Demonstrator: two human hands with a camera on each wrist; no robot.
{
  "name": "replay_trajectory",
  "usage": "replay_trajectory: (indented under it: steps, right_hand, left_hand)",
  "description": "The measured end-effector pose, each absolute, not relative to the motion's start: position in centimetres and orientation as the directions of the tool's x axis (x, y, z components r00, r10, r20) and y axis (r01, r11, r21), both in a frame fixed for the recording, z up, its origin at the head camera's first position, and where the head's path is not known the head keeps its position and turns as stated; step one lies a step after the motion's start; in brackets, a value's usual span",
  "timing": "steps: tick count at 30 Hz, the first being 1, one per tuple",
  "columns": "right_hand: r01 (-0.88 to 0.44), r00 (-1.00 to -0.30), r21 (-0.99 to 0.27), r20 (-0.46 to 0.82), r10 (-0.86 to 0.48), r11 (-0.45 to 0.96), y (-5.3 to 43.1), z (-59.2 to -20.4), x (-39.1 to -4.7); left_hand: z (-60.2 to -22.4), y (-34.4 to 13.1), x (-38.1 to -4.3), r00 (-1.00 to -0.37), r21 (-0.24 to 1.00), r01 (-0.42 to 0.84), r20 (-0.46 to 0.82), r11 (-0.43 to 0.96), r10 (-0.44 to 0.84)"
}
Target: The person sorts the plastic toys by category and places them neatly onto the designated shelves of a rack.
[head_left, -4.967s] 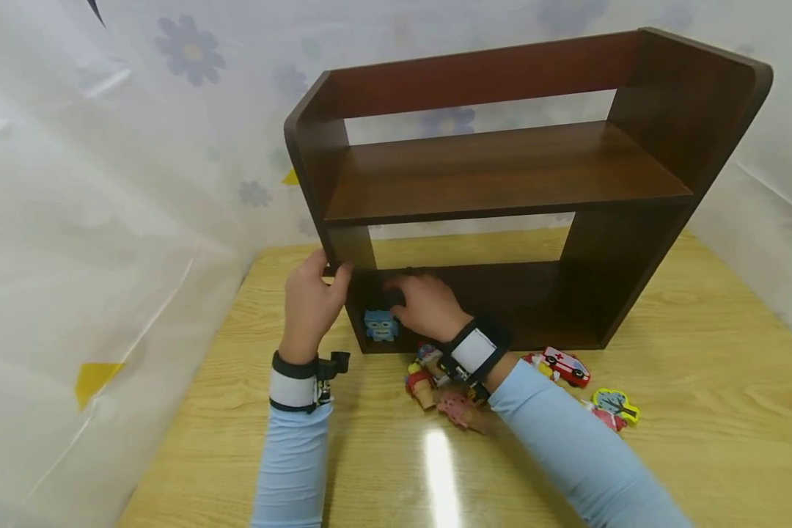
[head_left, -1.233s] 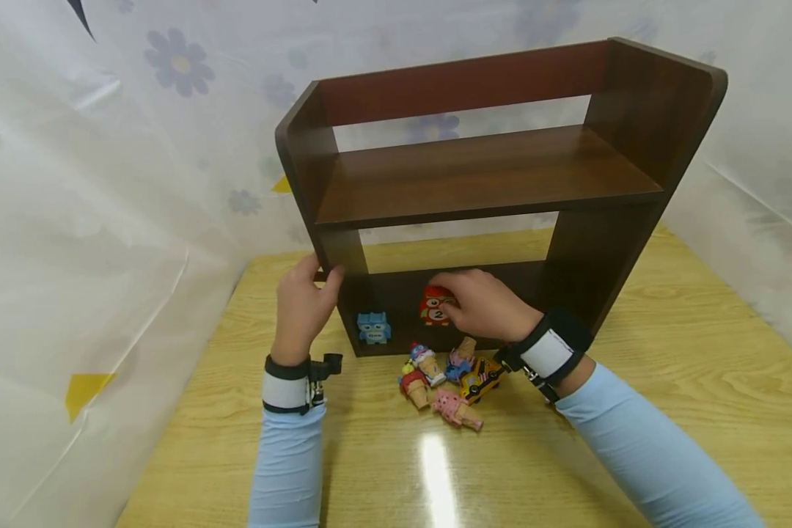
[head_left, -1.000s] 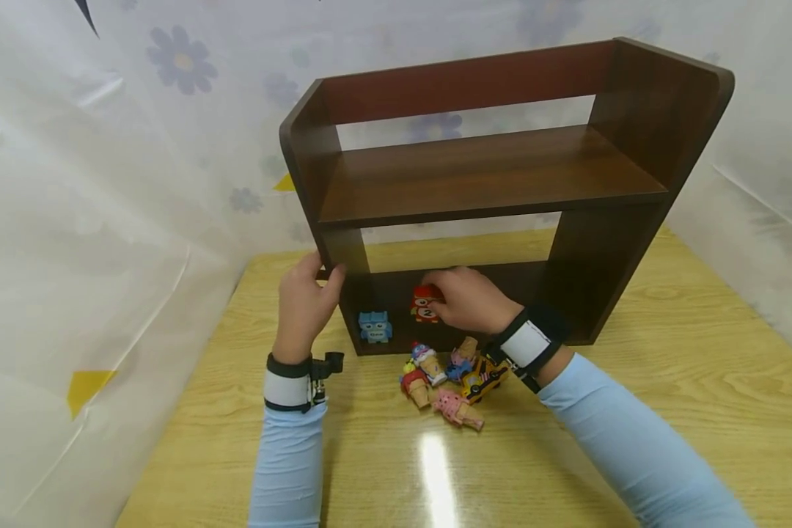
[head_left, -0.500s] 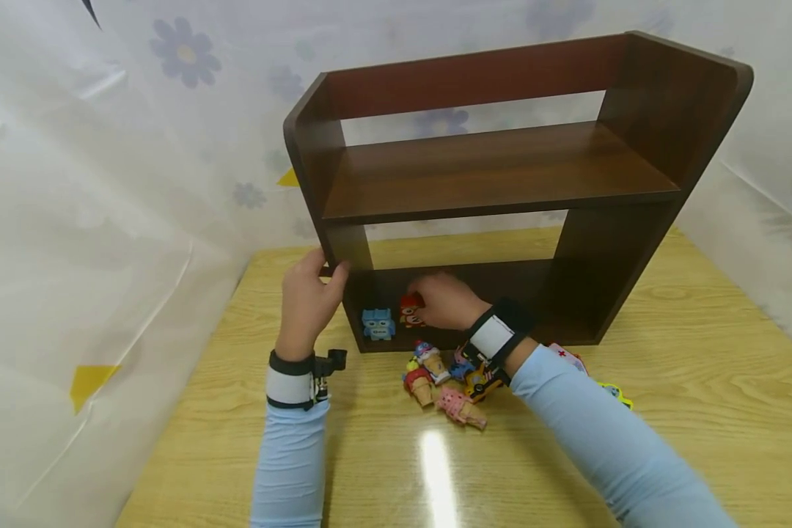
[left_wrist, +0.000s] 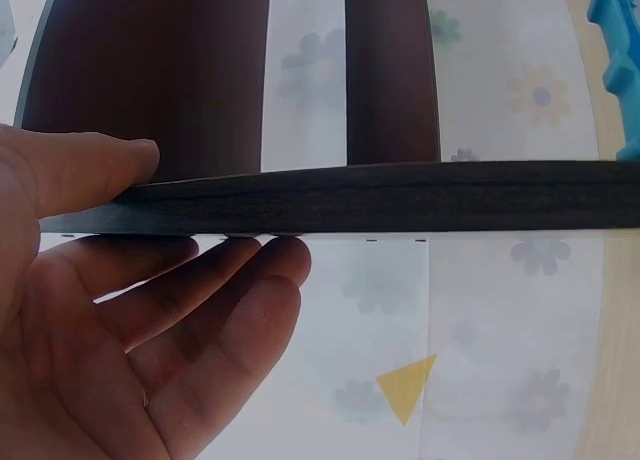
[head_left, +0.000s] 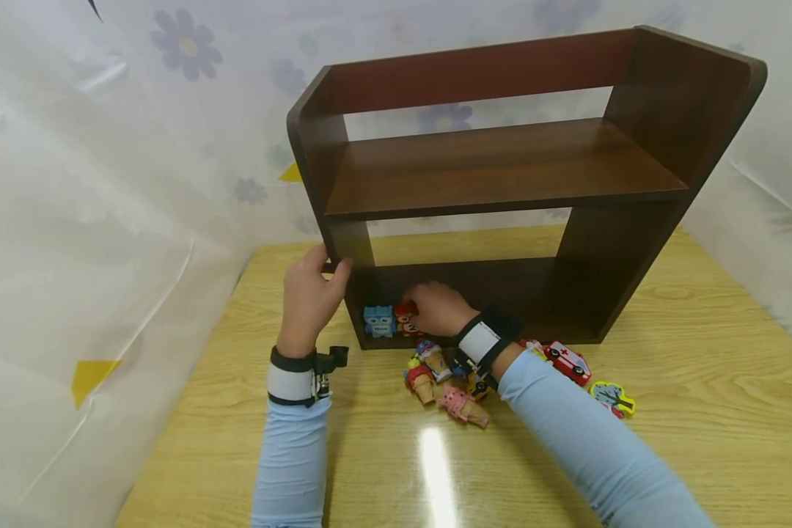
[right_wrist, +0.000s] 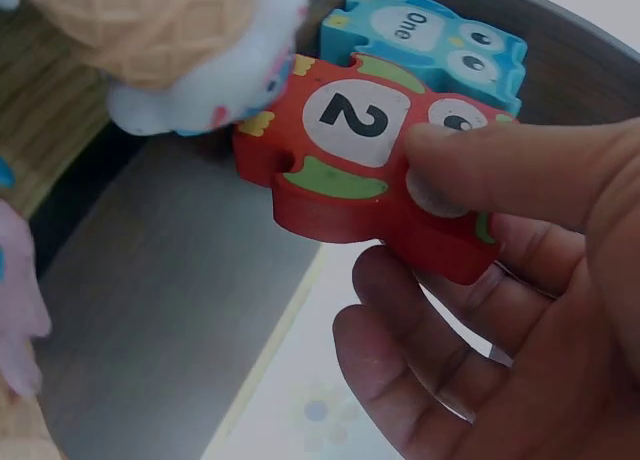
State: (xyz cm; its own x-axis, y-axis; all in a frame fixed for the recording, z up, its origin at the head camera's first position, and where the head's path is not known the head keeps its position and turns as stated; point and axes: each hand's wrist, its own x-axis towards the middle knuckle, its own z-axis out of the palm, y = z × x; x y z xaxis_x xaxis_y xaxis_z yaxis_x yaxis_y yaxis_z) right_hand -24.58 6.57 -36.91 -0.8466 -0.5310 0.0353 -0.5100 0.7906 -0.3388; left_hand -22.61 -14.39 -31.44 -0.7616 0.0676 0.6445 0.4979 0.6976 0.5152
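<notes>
1 red owl [right_wrist: 365, 160], head pinched in right hand [head_left: 441, 309]; left hand [head_left: 308, 299] grips shelf side [left_wrist: 400, 198].

A white glare [head_left: 438, 473] streaks the table [head_left: 224, 447] nearside of the right hand [head_left: 438, 308] — around that grip, the shelf [head_left: 501, 293] sits dim. The left hand [left_wrist: 110, 360] looks shaded against a bright backdrop [left_wrist: 500, 360].

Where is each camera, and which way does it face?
Head: worn there, facing forward and down at the shelf; left hand, right hand, sleeves show.
Left wrist: worn there, facing the side panel; left hand shows.
Right wrist: worn there, facing the red owl; right hand shows.
Head and right wrist share the blue owl.
</notes>
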Motion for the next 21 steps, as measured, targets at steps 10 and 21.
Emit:
replay_trajectory:
  steps: [10, 21]
  right_hand:
    - [-0.468, -0.869, -0.382, 0.035, -0.493, 0.797, 6.71, -37.48, -24.63]
    - [-0.438, -0.886, -0.373, 0.026, -0.463, 0.818, 7.00, -37.79, -24.22]
  left_hand:
    - [-31.26, -14.11, -22.47, -0.755, 0.514, 0.507, 0.651, 0.692, 0.070]
    - [-31.08, -14.11, -22.51, -0.759, 0.521, 0.509, 0.647, 0.686, 0.072]
